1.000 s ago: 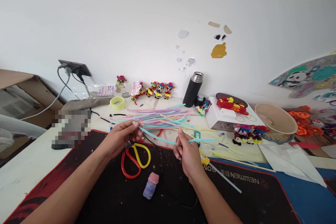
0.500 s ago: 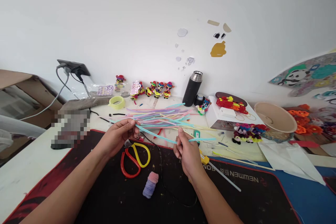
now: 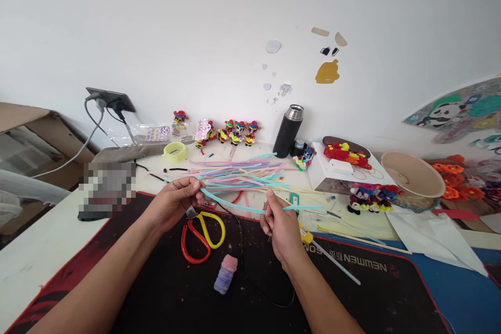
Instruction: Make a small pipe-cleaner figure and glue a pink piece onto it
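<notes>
Both my hands hold one light blue pipe cleaner (image 3: 235, 206) stretched between them above the black desk mat (image 3: 156, 282). My left hand (image 3: 174, 202) pinches its left end with fingers closed. My right hand (image 3: 281, 224) pinches it near the right end, and a short length sticks out past the fingers. Just behind lies a loose pile of pastel pipe cleaners (image 3: 238, 173). Red and yellow scissors (image 3: 201, 232) lie on the mat under the stretched piece. A small pink and purple fuzzy roll (image 3: 225, 274) sits nearer to me.
A black thermos (image 3: 288, 131) stands at the wall beside a row of small colourful figures (image 3: 230, 133). A roll of yellow tape (image 3: 175, 152), a white box (image 3: 336, 169) with red craft pieces, a tan bowl (image 3: 410, 175) and a yellow-handled tool (image 3: 305, 237) are around. A thin black cord (image 3: 250, 282) crosses the mat.
Almost nothing moved. Both hands kept their pinch on the light blue pipe cleaner, and the view shifted very slightly.
</notes>
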Motion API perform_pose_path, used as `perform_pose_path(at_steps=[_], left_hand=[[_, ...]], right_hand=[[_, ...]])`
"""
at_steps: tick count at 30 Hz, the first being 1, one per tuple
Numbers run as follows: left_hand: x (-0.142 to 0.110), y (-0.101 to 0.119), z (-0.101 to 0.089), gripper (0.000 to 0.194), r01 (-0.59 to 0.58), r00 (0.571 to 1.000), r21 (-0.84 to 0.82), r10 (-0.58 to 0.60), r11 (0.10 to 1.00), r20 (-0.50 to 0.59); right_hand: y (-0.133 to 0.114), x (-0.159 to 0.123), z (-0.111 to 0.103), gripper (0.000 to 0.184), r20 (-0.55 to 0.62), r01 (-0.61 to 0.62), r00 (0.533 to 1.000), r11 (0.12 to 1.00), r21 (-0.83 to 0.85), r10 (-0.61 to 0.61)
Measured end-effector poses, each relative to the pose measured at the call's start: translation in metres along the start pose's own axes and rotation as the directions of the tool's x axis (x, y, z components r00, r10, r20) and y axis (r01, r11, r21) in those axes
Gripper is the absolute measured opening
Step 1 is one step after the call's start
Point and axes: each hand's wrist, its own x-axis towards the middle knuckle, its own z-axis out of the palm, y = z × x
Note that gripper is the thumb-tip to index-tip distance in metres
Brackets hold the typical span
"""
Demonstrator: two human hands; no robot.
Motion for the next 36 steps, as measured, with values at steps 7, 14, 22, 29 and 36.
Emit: perform_pose_path(at_steps=[7, 14, 22, 29, 36], left_hand=[[-0.0014, 0.0049, -0.0026, 0.031, -0.024, 0.999, -0.111, 0.028, 0.994, 0.036], [0.0007, 0.0055, -0.0015, 0.03, -0.022, 1.0, -0.114, 0.021, 0.993, -0.015], [0.004, 0.004, -0.0027, 0.029, -0.011, 0.998, -0.136, 0.003, 0.991, -0.059], [0.0067, 0.0051, -0.0078, 0.025, -0.053, 0.992, -0.121, 0.038, 0.991, -0.122], [0.0071, 0.0064, -0.0096, 0.024, -0.09, 0.988, -0.119, 0.074, 0.989, -0.134]], right_hand=[[0.0026, 0.0004, -0.0008, 0.058, -0.007, 0.01, 1.0, 1.0, -0.007, -0.01], [0.0011, 0.0003, -0.0005, 0.058, -0.016, -0.01, 1.0, 1.0, 0.006, 0.01], [-0.0025, 0.0009, -0.0019, 0.055, -0.017, -0.019, 1.0, 1.0, 0.001, 0.019], [-0.004, 0.0014, -0.0034, 0.053, -0.03, 0.009, 1.0, 1.0, 0.001, -0.009], [-0.0031, 0.0011, -0.0032, 0.053, -0.01, 0.03, 0.999, 0.999, -0.04, -0.03]])
